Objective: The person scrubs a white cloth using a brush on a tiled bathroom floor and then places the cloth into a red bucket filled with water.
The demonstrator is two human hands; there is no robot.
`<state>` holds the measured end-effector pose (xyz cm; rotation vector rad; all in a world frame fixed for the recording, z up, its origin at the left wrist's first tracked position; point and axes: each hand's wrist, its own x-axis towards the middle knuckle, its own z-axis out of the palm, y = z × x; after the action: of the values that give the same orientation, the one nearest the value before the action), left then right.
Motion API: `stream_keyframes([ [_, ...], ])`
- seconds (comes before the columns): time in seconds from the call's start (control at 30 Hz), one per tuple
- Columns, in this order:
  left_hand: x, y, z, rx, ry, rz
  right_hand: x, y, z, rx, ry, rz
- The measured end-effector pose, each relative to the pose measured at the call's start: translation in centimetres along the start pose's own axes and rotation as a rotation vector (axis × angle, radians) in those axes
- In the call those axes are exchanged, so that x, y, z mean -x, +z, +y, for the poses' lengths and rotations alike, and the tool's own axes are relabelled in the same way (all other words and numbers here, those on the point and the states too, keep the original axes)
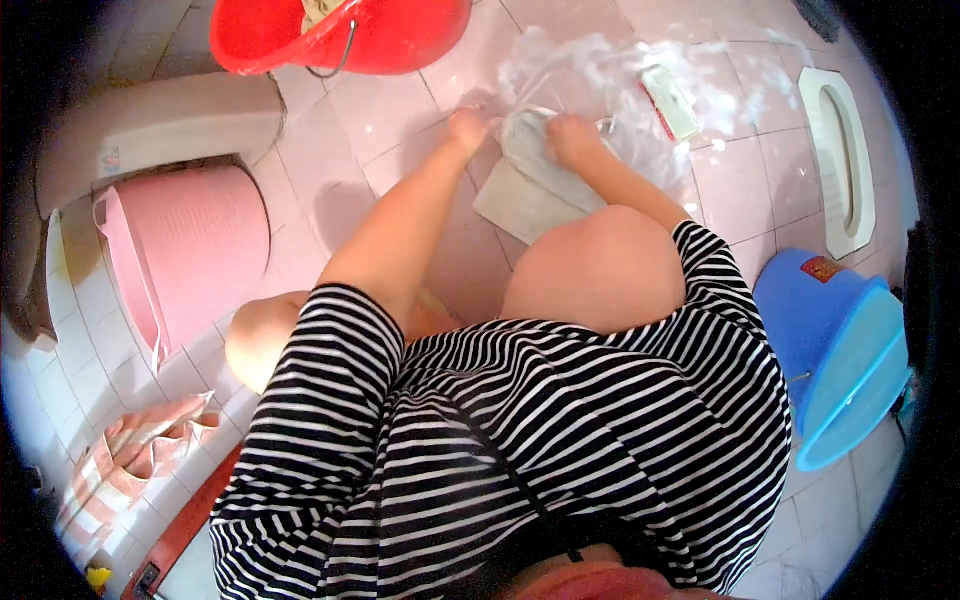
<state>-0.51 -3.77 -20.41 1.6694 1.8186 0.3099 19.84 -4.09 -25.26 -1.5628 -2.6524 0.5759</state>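
Observation:
My left hand (469,126) is at the left edge of a pale wet cloth (529,142), low over the pink floor tiles; its fingers are blurred, so its grip is unclear. My right hand (574,141) is closed on the cloth's upper right part. Beneath and around the cloth is a flat whitish surface or cloth layer (517,199), partly hidden by my right knee. White suds (600,67) spread over the tiles ahead of my hands. A scrubbing brush (671,103) with a white back and red bristles lies in the suds to the right.
A red bucket (390,37) with something beige inside stands ahead on the left. A pink tub (195,251) lies at the left by a beige ledge (172,124). A white oblong fixture (838,165) and a blue bucket (802,322) with a light blue basin (855,382) are at the right.

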Motion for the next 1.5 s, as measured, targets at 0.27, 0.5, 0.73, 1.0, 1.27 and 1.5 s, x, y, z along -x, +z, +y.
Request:
stream_keyframes([
  [0.27, 1.3, 1.8, 3.7, 0.287, -0.417, -0.208, 2.1, -1.9, 0.6, -0.101, -0.173, -0.044],
  [0.5, 0.6, -4.5, 5.7, 0.676, -0.360, -0.429, 1.1, -9.1, -0.1, -0.196, -0.344, 0.087],
  [0.73, 0.9, -9.6, 8.8, 1.115, -0.303, -0.712, 1.5, -14.8, -0.4, -0.315, -0.638, 0.320],
  [1.0, 2.0, -9.2, 10.8, 1.378, -0.213, -0.303, 0.7, -17.4, 1.1, -0.380, -0.508, 0.537],
  [1.27, 1.9, -8.2, 12.1, 1.487, -0.182, -0.335, 0.8, -17.3, -2.5, -0.504, -0.510, 0.593],
  [1.5, 1.6, -8.0, 11.7, 1.463, -0.425, -0.347, 0.6, -14.1, -1.2, -0.305, -0.606, 0.797],
])
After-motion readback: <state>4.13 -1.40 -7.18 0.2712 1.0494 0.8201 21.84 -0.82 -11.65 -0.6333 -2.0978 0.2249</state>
